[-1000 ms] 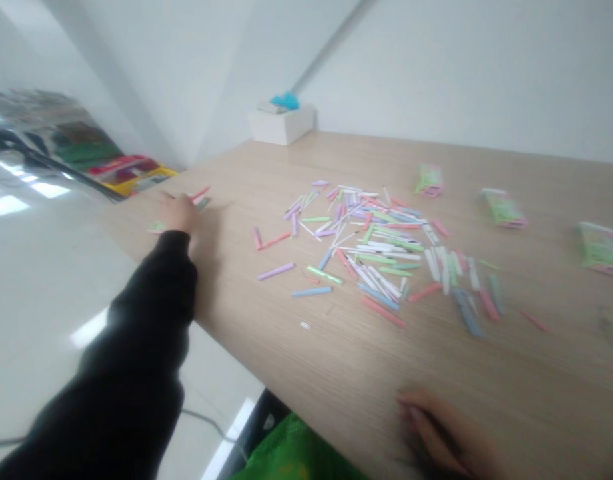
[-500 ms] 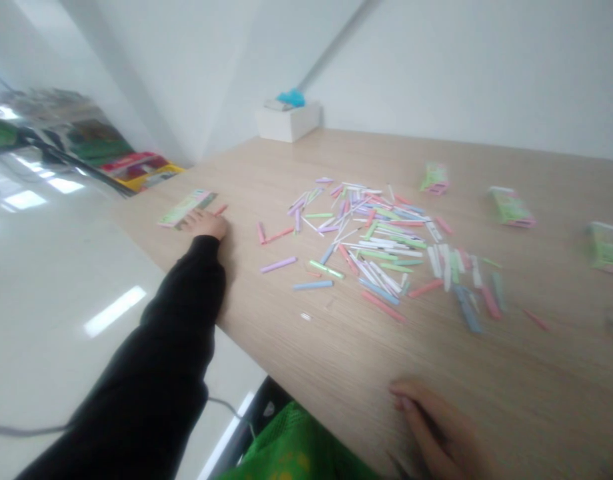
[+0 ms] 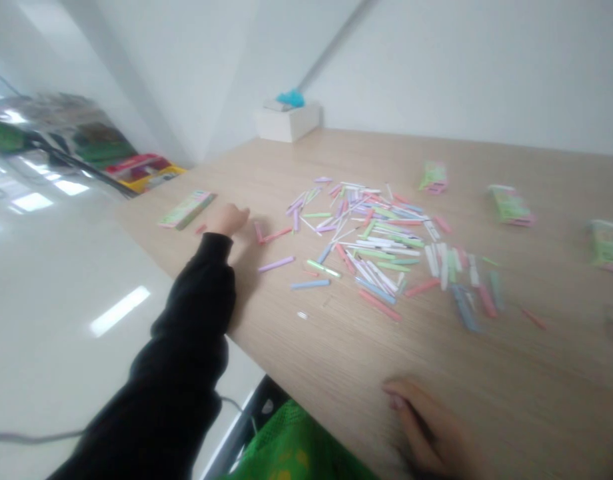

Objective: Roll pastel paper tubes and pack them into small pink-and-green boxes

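Note:
My left hand point(image 3: 229, 219), in a black sleeve, is over the left part of the table, its fingers toward two red pen-like pieces point(image 3: 259, 232). Blur and the hand's back hide what its fingers do. Left of it lies a flat green and pink box point(image 3: 187, 209), with a small red piece point(image 3: 201, 229) between. My right hand point(image 3: 424, 423) rests at the near edge, thumb and forefinger together, nothing visible in them. A loose heap of pastel pen-like sticks point(image 3: 371, 227), purple, green, blue, red and white, spreads over the middle.
Three green and pink packs stand along the right and back: one pack point(image 3: 434, 177), a second point(image 3: 510, 204) and a third point(image 3: 609, 245). A white box point(image 3: 288, 122) with something blue on top is by the wall. A tiny clear piece point(image 3: 302, 315) lies near the front.
My left hand has moved right, off the flat box, toward the two red pieces. The box and a small red piece beside it now show uncovered. My right hand has barely moved.

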`<action>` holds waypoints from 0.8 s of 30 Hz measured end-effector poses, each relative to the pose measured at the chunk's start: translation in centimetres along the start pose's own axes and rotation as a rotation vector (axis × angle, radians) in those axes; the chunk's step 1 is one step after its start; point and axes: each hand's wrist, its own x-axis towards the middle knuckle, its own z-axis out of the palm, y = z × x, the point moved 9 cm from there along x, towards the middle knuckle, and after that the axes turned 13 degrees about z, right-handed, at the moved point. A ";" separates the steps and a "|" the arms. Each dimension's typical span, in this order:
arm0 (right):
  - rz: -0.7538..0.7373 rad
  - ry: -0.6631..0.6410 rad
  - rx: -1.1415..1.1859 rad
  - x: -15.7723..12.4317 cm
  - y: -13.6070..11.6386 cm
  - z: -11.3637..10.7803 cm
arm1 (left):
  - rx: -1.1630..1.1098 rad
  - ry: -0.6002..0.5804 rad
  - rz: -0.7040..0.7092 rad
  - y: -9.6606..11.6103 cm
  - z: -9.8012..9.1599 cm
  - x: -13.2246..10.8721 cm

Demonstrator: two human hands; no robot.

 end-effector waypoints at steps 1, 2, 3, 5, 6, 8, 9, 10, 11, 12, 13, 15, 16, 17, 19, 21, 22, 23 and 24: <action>0.011 -0.004 0.004 -0.1 0.1 0.1 | 0.008 -0.039 -0.004 0.2 0.9 -0.2; 0.019 -0.010 0.012 -0.1 0.1 0.1 | 0.023 -0.069 -0.007 0.3 1.7 -0.5; 0.024 -0.017 0.020 -0.1 0.1 0.2 | 0.038 -0.089 -0.007 0.4 2.4 -0.7; 0.026 -0.029 0.032 0.0 -0.2 0.3 | 0.048 -0.110 0.007 0.6 3.3 -1.2; 0.025 -0.024 0.035 0.2 -0.3 0.3 | 0.046 -0.114 0.018 0.8 3.4 -1.5; 0.032 -0.016 0.037 0.6 -0.7 0.1 | 0.027 -0.113 0.046 1.2 3.2 -1.8; 0.041 -0.010 0.039 0.8 -0.9 0.0 | 0.012 -0.106 0.064 1.5 2.8 -2.0; 0.051 -0.007 0.041 1.0 -1.1 -0.2 | -0.004 -0.089 0.083 2.0 2.2 -2.2; 0.064 -0.008 0.042 1.1 -1.3 -0.4 | -0.022 -0.060 0.105 2.7 1.4 -2.6; 0.081 -0.017 0.044 1.3 -1.5 -0.5 | -0.039 -0.020 0.128 3.5 0.4 -3.1; 0.099 -0.028 0.050 1.3 -1.7 -0.7 | -0.058 0.033 0.154 4.6 -0.8 -3.9; 0.139 -0.051 0.070 1.4 -1.9 -1.1 | -0.129 0.153 0.235 7.6 -2.9 -6.6; 0.166 -0.051 0.076 1.3 -1.9 -1.5 | -0.202 0.224 0.306 9.5 -3.8 -8.5; 0.193 -0.039 0.073 1.4 -2.0 -2.0 | -0.433 0.298 0.452 11.8 -4.6 -10.8; 0.234 0.028 0.036 1.5 -2.2 -3.5 | -0.747 0.193 0.647 16.3 -3.6 -15.9; 0.246 0.125 -0.019 1.8 -2.8 -5.4 | -0.903 -0.009 0.791 20.4 -1.2 -21.3; 0.241 0.173 -0.039 2.1 -3.3 -6.3 | -0.962 -0.108 0.833 21.9 0.3 -23.8; 0.235 0.216 -0.052 2.3 -3.7 -7.0 | -0.997 -0.171 0.836 22.8 1.6 -25.8; 0.230 0.251 -0.057 2.6 -4.1 -7.7 | -1.019 -0.213 0.813 23.4 2.9 -27.3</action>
